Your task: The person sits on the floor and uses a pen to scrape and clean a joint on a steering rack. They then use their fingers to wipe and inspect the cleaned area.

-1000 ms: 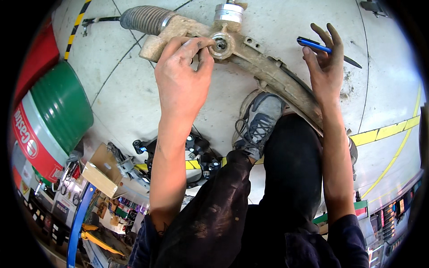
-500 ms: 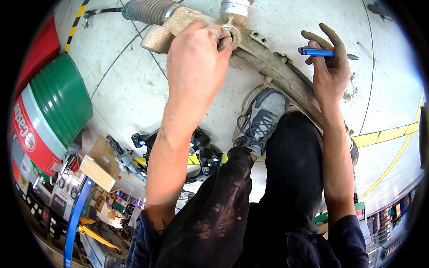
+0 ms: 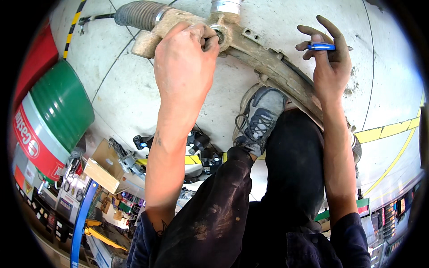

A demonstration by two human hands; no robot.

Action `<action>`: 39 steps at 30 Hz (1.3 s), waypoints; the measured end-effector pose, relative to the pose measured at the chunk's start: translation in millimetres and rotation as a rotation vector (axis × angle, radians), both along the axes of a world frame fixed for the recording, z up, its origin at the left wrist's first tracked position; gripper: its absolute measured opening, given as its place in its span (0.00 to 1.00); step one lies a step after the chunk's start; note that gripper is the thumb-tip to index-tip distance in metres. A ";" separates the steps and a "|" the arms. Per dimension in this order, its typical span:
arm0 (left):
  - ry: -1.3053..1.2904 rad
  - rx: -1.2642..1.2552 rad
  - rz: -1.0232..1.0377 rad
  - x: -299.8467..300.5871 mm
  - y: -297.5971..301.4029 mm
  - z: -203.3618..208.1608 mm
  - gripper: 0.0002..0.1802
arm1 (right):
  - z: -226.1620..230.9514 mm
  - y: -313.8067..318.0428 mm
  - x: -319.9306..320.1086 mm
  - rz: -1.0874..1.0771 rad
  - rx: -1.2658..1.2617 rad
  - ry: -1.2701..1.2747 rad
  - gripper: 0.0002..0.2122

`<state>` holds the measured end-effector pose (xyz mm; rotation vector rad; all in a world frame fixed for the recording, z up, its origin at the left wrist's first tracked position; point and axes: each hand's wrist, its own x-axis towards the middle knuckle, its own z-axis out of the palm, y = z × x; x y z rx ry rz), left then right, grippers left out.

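A dirty steering rack [image 3: 263,60] lies across the floor, with a ribbed rubber boot [image 3: 139,15] at its left end. At the round opening [image 3: 220,35] in its housing, my left hand [image 3: 185,62] has its fingers curled and pinched together. Whatever they grip, if anything, is hidden by the hand itself. To the right, above the floor and apart from the rack, my right hand [image 3: 331,67] holds a slim blue pen-like tool [image 3: 321,46] between thumb and fingers. Its dark pointed tip shows past the fingers; the other fingers are spread.
My shoe [image 3: 263,116] stands close against the rack. Black mechanical parts [image 3: 203,152] lie under my left forearm. On the left are a green, white and red drum [image 3: 62,102], an open cardboard box [image 3: 105,167] and a blue bar [image 3: 83,219]. Yellow lines [image 3: 384,133] mark the floor.
The rack and my left hand now appear slightly further left and up in view. My left fingers stay at the opening. In my right hand, the blue tool has turned slightly, its tip showing less.
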<state>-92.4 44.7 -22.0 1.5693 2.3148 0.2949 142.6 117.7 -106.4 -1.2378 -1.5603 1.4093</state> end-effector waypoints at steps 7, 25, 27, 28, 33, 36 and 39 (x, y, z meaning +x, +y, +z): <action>0.039 -0.070 -0.113 -8.2 6.3 6.9 0.11 | 11.3 8.3 9.4 -0.011 -0.115 0.292 0.32; -0.122 0.177 -0.062 0.2 -26.5 1.6 0.13 | 54.7 -32.7 -78.3 0.066 -0.082 0.049 0.07; -0.096 0.191 -0.087 0.2 -27.9 1.2 0.14 | 53.7 -32.6 -78.4 0.091 -0.061 0.003 0.07; -0.085 0.199 -0.101 0.3 -28.4 0.6 0.14 | 53.4 -32.2 -77.4 0.092 -0.057 -0.011 0.07; -0.047 0.196 -0.090 -2.7 -31.4 -2.3 0.16 | 53.1 -33.2 -78.6 0.098 -0.072 -0.025 0.06; -0.018 0.213 -0.130 -4.6 -31.8 -4.8 0.17 | 51.6 -33.1 -79.8 0.098 -0.036 -0.013 0.06; -0.040 0.214 -0.134 -4.0 -31.9 -6.4 0.17 | 51.7 -32.2 -79.1 0.109 -0.030 -0.032 0.06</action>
